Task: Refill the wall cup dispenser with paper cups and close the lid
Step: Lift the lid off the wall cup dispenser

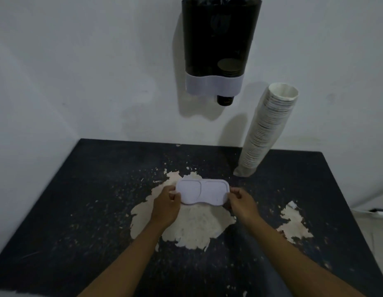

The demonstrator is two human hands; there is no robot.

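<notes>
The white lid (202, 191) sits at frame centre over the dark table (79, 211), long axis left-right, face up. The left hand (166, 205) pinches its left end, the right hand (242, 201) its right. The dispenser (218, 46) hangs directly above at top centre; the cup stack (267, 129) leans centre right.

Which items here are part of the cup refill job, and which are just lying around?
Job:
- wall dispenser, dark, few cups inside
- white lid, held at its ends by left hand and right hand
- tall cup stack, leaning against the wall

Lying about:
- black table with worn pale patches
- dark object at the right edge, too small to identify
</notes>
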